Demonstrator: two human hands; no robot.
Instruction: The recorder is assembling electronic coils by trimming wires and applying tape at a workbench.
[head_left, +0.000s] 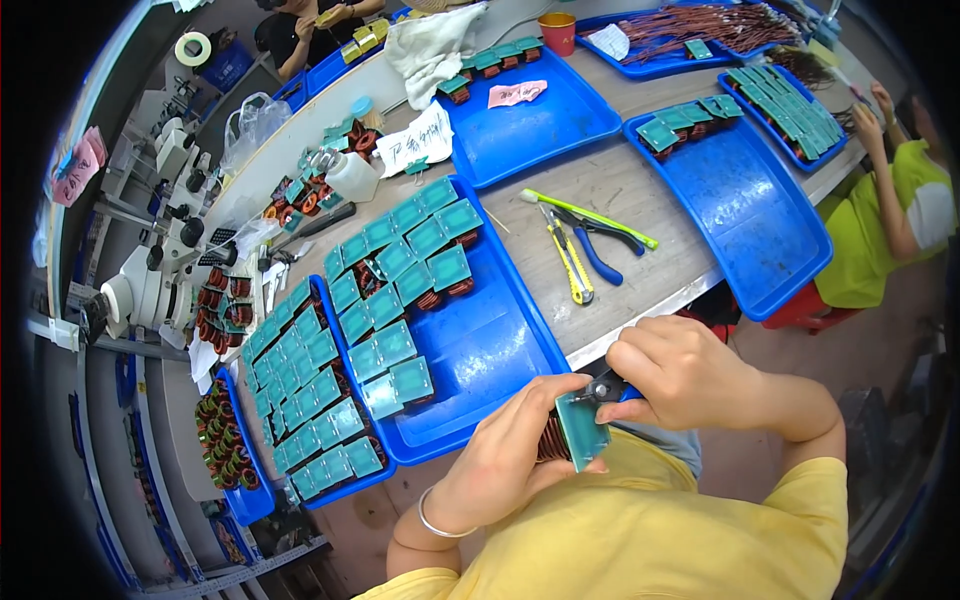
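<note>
Close to my body, my left hand [505,445] grips a copper-wound coil with a green circuit board [583,432] on it, the board tilted on edge. Its copper windings [551,440] show beside my palm. My right hand [680,372] is closed around a pair of blue-handled cutting pliers [603,390]. The jaws are at the board's upper edge; whether they are biting on anything cannot be made out. On the table ahead lie a second pair of blue-handled pliers [598,258], a yellow utility knife [570,262] and a bright green stick-shaped tool [600,220].
Blue trays of green-boarded coils [410,290] stand at the left. Farther off are a tray [540,125] with a pink note, another tray [765,235] at the right, and a white bottle [352,178]. A person in bright green [895,225] sits at the right.
</note>
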